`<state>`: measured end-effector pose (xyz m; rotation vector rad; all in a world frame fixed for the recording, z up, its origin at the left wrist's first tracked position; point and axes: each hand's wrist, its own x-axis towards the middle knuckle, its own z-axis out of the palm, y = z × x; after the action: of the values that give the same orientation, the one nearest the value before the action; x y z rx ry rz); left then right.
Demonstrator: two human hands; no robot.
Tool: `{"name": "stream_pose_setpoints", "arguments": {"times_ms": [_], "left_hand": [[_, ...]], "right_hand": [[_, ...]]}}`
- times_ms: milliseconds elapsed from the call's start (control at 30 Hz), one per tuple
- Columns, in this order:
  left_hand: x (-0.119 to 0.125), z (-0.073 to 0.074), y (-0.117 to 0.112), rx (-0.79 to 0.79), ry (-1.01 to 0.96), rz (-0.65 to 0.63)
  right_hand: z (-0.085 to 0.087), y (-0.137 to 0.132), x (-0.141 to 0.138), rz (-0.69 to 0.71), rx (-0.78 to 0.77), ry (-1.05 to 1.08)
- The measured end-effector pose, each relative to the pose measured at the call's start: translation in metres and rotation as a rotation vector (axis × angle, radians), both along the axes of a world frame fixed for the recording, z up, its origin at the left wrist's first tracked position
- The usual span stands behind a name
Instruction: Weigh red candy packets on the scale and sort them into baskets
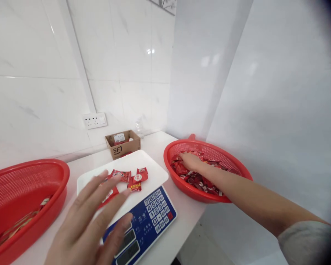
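Several small red snack packets [138,178] lie on the white pan of a digital scale [151,165], whose blue front carries a keypad and display. Above the scale's near left part hovers my left hand [91,221], fingers spread, hiding part of the display and some packets. My right hand [190,162] reaches into the red plastic basket [238,162] on the right, among many red and dark wrapped packets [200,182]. Its fingertips are down at the packets, and I cannot make out whether they grip one.
Another red basket [63,176] at the left holds a few wrapped items. Behind the scale stand an open cardboard box [127,147] and a clear plastic bottle [139,128]. A wall socket [95,120] is above the white table [154,141]. Walls close off the back and right.
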<state>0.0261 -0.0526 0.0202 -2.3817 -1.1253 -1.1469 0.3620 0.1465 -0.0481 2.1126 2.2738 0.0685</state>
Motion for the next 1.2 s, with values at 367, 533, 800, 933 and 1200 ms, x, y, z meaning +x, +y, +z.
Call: {"name": "stream_pose_setpoints", "arguments": {"times_ms": [367,533,800,933,1200], "left_hand": [[-0.042,-0.012,0.036,-0.099,-0.068,0.29],[-0.051,-0.011,0.045,-0.154,-0.081,0.331],[-0.05,-0.026,0.056,-0.462,0.079,0.301],[-0.05,-0.039,0.059,-0.697,0.242,0.195],[-0.053,-0.039,0.059,-0.812,0.245,0.12]], "right_hand": [[-0.004,0.007,0.0,0.017,-0.016,0.069],[0.012,0.007,0.0,-0.109,0.107,0.174],[0.061,-0.001,-0.052,0.031,0.289,0.674],[0.049,0.001,-0.11,0.169,0.127,0.897],[0.021,0.005,-0.155,0.242,-0.083,0.917]]}}
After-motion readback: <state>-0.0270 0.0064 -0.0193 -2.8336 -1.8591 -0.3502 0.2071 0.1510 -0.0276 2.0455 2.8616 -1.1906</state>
